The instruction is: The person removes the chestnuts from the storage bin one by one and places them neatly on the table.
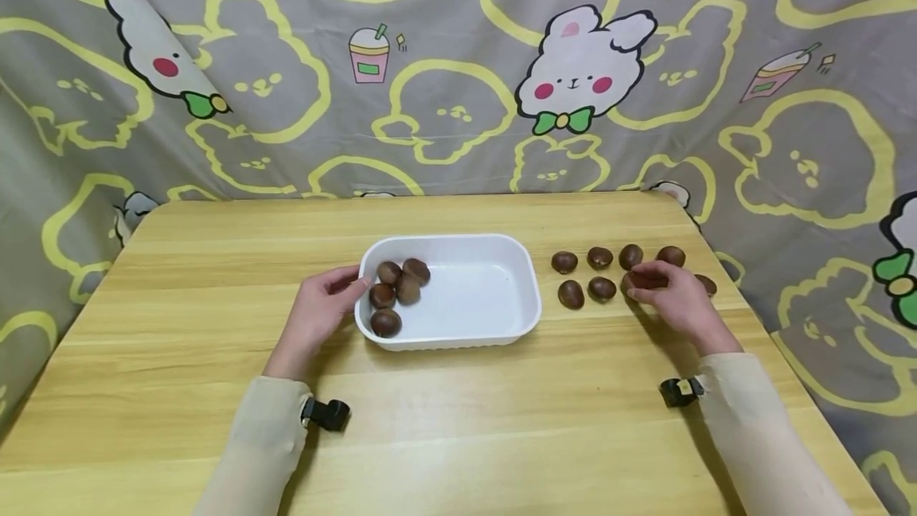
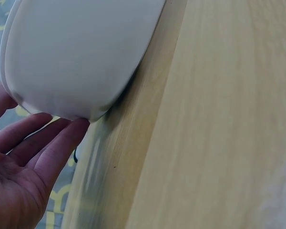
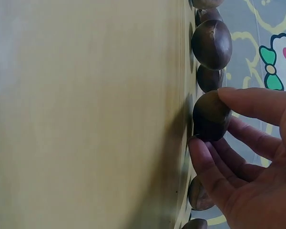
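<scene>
A white plastic tray [image 1: 473, 293] stands mid-table, with several brown chestnuts [image 1: 386, 322] gathered at its left end. My left hand [image 1: 322, 313] holds that end, thumb at the rim and fingers against the outer wall; the left wrist view shows the fingertips touching the tray's underside edge [image 2: 76, 52]. To the right of the tray, my right hand [image 1: 677, 297] pinches a chestnut [image 3: 210, 114] between thumb and fingers, low over the table. Other chestnuts [image 1: 571, 294] lie around it in two rough rows, one partly hidden behind the right hand.
The wooden table [image 1: 444, 428] reaches back to a grey patterned cloth [image 1: 444, 142] that hangs behind and at both sides. The right-hand chestnuts lie near the table's right edge. Each wrist wears a small black camera [image 1: 329, 414].
</scene>
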Demonstrator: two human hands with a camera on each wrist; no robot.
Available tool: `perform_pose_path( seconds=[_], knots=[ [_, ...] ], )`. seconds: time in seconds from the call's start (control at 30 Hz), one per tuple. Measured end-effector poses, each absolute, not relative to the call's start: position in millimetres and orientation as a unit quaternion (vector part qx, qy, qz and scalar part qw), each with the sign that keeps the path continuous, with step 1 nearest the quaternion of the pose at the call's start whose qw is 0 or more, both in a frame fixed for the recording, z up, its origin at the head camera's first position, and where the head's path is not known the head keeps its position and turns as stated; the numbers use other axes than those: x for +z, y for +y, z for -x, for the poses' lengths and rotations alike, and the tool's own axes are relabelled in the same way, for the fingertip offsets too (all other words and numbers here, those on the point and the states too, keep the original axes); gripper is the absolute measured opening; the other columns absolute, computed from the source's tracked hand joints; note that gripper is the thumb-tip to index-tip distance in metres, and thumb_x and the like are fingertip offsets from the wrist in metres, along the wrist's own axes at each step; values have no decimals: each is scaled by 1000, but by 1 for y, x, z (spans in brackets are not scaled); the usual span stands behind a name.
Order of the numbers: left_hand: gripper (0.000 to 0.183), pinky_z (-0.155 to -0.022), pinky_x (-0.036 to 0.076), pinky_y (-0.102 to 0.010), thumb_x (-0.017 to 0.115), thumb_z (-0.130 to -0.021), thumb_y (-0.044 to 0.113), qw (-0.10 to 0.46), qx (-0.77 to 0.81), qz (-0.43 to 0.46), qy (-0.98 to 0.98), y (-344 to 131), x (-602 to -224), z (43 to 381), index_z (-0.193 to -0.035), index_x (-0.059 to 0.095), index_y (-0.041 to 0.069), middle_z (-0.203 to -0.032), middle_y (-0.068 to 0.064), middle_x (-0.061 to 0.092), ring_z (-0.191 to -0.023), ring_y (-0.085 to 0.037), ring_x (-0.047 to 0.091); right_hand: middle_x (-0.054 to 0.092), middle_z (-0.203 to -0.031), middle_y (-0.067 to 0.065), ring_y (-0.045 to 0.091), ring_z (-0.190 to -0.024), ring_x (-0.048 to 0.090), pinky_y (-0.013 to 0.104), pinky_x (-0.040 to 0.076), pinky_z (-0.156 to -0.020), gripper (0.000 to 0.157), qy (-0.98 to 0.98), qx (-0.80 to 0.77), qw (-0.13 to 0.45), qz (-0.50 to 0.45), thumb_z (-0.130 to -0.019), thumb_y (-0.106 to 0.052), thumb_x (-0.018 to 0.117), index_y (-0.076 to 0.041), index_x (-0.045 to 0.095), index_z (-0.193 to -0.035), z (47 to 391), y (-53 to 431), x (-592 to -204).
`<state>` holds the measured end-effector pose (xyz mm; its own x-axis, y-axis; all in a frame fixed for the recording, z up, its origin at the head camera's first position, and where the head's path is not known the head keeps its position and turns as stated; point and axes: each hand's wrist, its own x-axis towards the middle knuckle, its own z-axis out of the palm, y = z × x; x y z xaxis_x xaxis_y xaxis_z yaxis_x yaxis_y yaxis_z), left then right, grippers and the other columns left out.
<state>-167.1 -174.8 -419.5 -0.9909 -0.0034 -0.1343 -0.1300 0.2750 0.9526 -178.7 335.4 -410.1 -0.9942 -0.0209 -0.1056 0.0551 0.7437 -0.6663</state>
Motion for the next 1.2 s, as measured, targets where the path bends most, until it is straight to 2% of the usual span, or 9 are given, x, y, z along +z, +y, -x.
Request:
perform_pose_path(
  seconds=[0.27,0.33,0.53,0.67,0.93,1.2],
  knots=[
    [46,-81,56,-25,65,-97,24,54,608,42,791,-176,-419,166,-133,58,-2,-126,-22,61,-111,-29,60,63,-115,23,38,-107,57,38,48,-82,45,937,-345,55,5,-92,-17,70,5,55,-128,180,336,-413],
    [45,-81,56,-24,65,-97,24,55,610,43,789,-175,-419,165,-133,58,-3,-127,-23,60,-111,-29,60,62,-116,25,39,-109,57,41,47,-84,46,936,-347,54,7,-92,-17,70,5,55,-129,179,336,-413],
    [45,-81,55,-24,65,-97,24,54,608,45,791,-174,-418,165,-133,58,-2,-126,-21,61,-111,-29,60,50,-132,28,49,-120,45,60,41,-94,52,939,-341,32,10,-95,-27,67,6,51,-133,174,334,-405],
    [46,-81,55,-23,65,-97,25,51,607,43,792,-174,-417,165,-133,58,-2,-126,-22,61,-111,-29,59,45,-133,28,50,-119,45,62,41,-94,52,940,-339,-7,17,-99,-33,61,5,53,-133,172,329,-393],
    [45,-80,56,-23,65,-97,23,51,610,40,790,-174,-416,164,-132,58,-3,-126,-23,61,-111,-30,60,50,-124,22,37,-110,52,54,45,-93,39,929,-360,-63,57,-102,-25,55,1,56,-130,176,296,-369],
    [46,-80,56,-23,66,-96,25,48,609,40,790,-174,-417,165,-132,59,-2,-126,-23,61,-110,-28,60,59,-122,16,29,-106,56,46,46,-88,42,909,-395,-32,128,-102,-26,55,-2,51,-136,180,250,-360]
  ],
)
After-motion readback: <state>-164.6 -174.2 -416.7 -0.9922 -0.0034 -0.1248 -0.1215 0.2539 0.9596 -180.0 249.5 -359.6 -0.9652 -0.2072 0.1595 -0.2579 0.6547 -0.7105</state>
